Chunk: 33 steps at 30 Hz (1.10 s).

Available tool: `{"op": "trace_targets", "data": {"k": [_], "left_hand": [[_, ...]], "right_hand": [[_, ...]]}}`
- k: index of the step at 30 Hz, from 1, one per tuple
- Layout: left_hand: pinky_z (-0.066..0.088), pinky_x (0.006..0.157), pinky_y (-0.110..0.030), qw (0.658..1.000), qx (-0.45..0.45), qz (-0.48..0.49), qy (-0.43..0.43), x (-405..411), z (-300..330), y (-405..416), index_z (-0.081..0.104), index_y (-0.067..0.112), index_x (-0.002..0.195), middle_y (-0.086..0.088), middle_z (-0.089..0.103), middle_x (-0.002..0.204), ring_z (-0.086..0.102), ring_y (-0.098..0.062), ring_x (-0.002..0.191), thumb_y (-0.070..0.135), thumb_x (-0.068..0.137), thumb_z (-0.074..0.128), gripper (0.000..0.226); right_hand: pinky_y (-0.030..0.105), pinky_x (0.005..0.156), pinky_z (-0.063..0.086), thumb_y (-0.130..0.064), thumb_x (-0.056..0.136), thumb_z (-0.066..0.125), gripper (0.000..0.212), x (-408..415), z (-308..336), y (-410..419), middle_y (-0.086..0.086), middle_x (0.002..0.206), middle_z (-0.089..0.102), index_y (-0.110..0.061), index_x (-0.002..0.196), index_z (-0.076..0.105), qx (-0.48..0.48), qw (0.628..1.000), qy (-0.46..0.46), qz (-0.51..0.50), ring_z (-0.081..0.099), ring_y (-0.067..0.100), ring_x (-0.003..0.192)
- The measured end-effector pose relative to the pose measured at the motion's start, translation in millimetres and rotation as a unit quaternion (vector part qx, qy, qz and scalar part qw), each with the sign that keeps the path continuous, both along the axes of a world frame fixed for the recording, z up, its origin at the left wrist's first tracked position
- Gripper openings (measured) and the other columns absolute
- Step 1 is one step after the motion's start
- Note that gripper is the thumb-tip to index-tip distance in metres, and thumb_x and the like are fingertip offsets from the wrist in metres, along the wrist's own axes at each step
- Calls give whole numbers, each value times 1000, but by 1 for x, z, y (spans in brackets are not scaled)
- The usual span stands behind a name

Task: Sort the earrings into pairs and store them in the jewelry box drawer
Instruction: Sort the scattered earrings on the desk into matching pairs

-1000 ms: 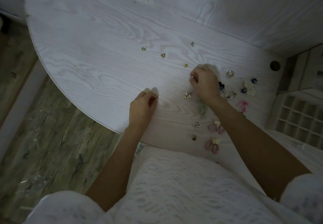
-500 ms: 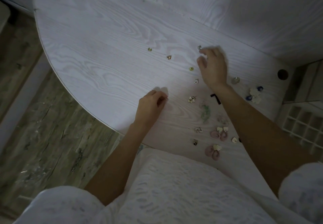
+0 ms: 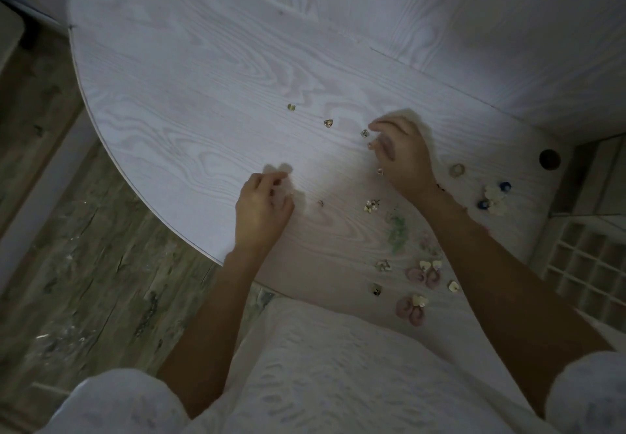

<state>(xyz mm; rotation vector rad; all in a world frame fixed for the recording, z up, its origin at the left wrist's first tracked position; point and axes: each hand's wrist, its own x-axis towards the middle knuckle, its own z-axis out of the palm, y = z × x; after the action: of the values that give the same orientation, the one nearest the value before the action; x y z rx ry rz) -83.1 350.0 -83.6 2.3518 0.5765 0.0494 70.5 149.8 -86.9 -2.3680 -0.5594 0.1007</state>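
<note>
Small earrings scattered on pale white wood-grain table (image 3: 189,101). Far row: tiny greenish stud (image 3: 291,107), gold heart-shaped stud (image 3: 328,123), small clear-stone stud (image 3: 364,133). Right hand (image 3: 401,156) hovers just beside clear-stone stud, fingers curled; cannot tell if it pinches anything. Left hand (image 3: 262,206) rests on table near edge, fingers loosely curled, seems to hold nothing. Near body: two pink loop earrings with cream hearts (image 3: 411,308), pale green drop earring (image 3: 397,234). White compartment drawer (image 3: 589,274) at right.
</note>
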Motion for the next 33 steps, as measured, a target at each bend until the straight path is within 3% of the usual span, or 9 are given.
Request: {"op": "trace_targets", "data": {"k": [3,7,10,13,16,20,26,33], "left_hand": [[42,73,-25,998,-11,-18,51,-6,-3,3,62,18,111,-2,57,101,51,-10,79,15,75,67,36],[44,70,-26,999,-7,-30,31,1,-3,0,65,18,100,0,61,91,51,-7,75,13,78,66,23],[35,69,-16,999,-8,-41,20,13,-5,-3,66,17,95,0,64,90,50,-5,77,15,81,67,14],[34,67,-15,998,3,-59,12,26,-7,-6,66,15,92,-2,65,88,56,-11,78,15,80,68,11],[34,67,-16,998,9,-64,7,37,-9,-9,66,15,91,-1,65,87,57,-14,79,16,81,67,10],[38,70,-20,998,1,-66,2,45,-9,-11,66,14,93,-3,65,90,58,-15,81,17,82,67,12],[40,71,-21,998,-9,-68,6,45,-9,-10,66,16,94,0,64,90,55,-9,79,17,82,67,12],[51,84,-33,995,-84,-52,18,38,-8,-2,66,18,100,5,66,91,62,-12,83,8,79,66,23]], "right_hand": [[32,88,46,-1,86,47,29,-3,5,-25,11,113,59,-6,109,62,0,997,-10,-77,54,25,104],[36,86,47,11,79,45,37,-2,7,-53,18,113,58,-4,109,62,-44,991,1,-126,55,32,101],[38,87,47,11,80,46,38,0,5,-60,19,115,56,-3,112,61,-74,988,50,-129,54,32,101],[34,83,47,8,80,48,34,-1,3,-56,18,111,57,-4,109,62,-73,989,66,-113,55,29,96],[22,74,37,2,81,53,21,-5,3,-46,15,105,58,-3,98,64,-82,989,76,-95,54,22,90],[31,71,40,-3,80,58,9,-7,4,-35,16,90,61,0,83,66,-77,992,56,-78,56,27,82],[23,64,32,-3,82,56,12,-10,0,-22,13,82,65,-4,83,68,-75,995,39,-54,57,23,73],[11,60,31,5,81,50,23,-13,-3,-19,14,91,63,-3,89,70,-19,995,70,-74,52,16,77]]}}
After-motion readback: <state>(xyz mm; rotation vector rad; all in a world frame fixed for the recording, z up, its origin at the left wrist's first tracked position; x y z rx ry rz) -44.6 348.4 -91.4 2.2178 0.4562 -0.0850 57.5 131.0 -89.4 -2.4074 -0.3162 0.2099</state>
